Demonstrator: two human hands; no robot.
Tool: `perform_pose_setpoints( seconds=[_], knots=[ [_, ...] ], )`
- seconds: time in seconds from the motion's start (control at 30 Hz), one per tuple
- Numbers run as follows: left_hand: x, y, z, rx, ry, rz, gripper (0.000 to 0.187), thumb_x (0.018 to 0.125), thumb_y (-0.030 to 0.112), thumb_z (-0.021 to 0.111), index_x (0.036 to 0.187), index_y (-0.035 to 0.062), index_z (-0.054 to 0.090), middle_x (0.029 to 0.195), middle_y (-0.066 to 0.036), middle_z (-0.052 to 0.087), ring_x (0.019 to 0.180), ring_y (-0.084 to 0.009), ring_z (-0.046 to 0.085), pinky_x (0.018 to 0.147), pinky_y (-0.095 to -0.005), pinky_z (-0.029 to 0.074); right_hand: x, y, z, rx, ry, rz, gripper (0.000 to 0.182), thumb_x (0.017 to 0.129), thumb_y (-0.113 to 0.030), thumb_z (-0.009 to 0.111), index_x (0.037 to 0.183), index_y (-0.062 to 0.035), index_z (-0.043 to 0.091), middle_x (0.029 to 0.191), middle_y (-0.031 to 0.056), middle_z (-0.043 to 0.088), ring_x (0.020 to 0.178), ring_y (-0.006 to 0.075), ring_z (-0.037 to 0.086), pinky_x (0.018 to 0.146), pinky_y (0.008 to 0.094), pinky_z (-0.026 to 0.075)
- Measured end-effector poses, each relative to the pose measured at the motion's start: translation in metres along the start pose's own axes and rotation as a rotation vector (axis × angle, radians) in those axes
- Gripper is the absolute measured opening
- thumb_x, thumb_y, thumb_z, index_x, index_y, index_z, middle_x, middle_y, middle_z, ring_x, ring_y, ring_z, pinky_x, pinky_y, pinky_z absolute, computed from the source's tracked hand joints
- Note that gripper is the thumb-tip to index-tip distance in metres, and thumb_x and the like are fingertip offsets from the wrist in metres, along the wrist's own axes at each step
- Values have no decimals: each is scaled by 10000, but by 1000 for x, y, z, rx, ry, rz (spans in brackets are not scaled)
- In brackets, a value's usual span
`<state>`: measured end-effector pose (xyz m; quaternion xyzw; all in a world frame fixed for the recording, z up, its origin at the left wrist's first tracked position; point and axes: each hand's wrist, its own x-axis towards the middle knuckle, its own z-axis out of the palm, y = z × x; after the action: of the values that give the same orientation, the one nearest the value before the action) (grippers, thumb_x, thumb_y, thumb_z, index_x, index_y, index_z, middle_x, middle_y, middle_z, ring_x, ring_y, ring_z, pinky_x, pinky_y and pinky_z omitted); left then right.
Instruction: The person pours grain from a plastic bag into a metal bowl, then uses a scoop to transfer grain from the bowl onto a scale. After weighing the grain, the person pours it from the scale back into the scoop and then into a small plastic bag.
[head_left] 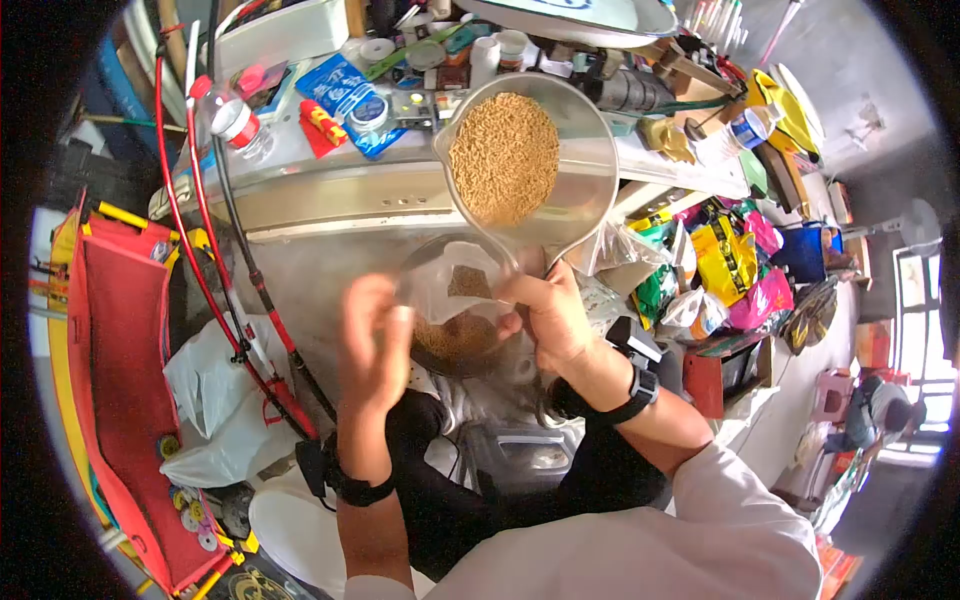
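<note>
My right hand (550, 310) is closed at the handle end of a clear pitcher (590, 150), which holds tan pellets (505, 155) along its left side. Below the pitcher, over my lap, is a round clear container (415, 270) with brown granules (455, 335) at its bottom and a whitish translucent piece (440, 285) inside. The right hand's fingers also meet this container's right rim. Smeared by motion, my left hand (375, 340) is at the container's left side; whether it touches the rim I cannot tell.
A cluttered table (330, 190) spans the front, with a bottle (235, 122), a blue packet (345, 90) and a white basin (590, 15). Red and black rods (175, 190) stand left, beside a red fabric bin (125, 310). Colourful bags (720, 260) lie right. Another person (880, 410) is far right.
</note>
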<state>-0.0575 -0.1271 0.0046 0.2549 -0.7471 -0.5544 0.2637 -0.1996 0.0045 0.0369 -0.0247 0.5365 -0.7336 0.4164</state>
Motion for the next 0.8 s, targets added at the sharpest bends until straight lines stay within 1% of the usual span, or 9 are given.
perform_pose_setpoints(
  seconds=[0.03,0.17,0.27,0.3,0.37,0.4,0.53,0.77,0.8],
  knots=[
    [0,-3,-3,-141,110,-102,333,872,242,528,1139,57,456,857,-38,496,780,-123,515,678,-255,458,-1,-1,1,34,8,-45,44,692,20,549,711,-19,541,594,46,539,425,129,484,397,251,436],
    [3,-13,-13,-112,13,-259,502,834,177,575,1284,89,370,1087,-80,459,911,-168,510,737,-294,476,7,-9,-5,135,-36,-30,47,698,15,535,707,-31,525,601,42,529,402,116,465,378,253,430],
    [0,-24,-7,-100,-288,-345,614,773,121,644,1318,76,364,1357,-117,367,1124,-261,488,918,-368,418,9,-10,-14,222,-135,9,98,702,18,532,784,-35,519,613,46,525,393,110,448,364,256,419],
    [1,-24,-3,-96,-291,-345,614,773,121,644,1318,76,364,1357,-117,367,1124,-261,488,918,-368,418,8,-13,-14,290,-176,65,115,692,28,522,784,-40,511,596,40,516,389,107,452,355,253,418],
    [5,-25,6,397,-516,-209,769,696,118,722,1350,54,324,1360,-137,376,1153,-291,472,957,-375,390,4,-21,-13,358,-243,116,144,689,34,522,811,-41,505,591,39,509,377,105,443,347,250,413],
    [7,-11,15,403,-556,-145,728,695,283,755,1285,42,403,1199,-144,498,1136,-265,467,980,-388,362,1,-24,-12,422,-308,170,174,686,40,523,838,-41,498,587,37,501,364,104,435,339,247,408],
    [8,2,37,258,-424,132,737,640,144,786,1260,7,413,1195,-129,527,1116,-236,497,961,-344,395,-10,-44,-7,403,-452,165,216,676,57,525,867,-37,491,575,34,483,346,105,421,316,246,397],
    [-8,-12,63,72,-523,26,718,641,147,786,1249,10,429,1179,-120,537,1106,-223,500,954,-339,399,-27,-76,-2,482,-814,279,218,658,85,542,813,-33,446,553,54,460,333,103,388,276,252,355],
    [-11,-18,68,39,-535,9,715,641,147,786,1247,10,431,1177,-119,538,1105,-222,501,953,-338,400,-31,-84,-1,396,-745,287,208,656,85,544,812,-17,453,548,58,463,333,103,386,277,249,349]
  ],
)
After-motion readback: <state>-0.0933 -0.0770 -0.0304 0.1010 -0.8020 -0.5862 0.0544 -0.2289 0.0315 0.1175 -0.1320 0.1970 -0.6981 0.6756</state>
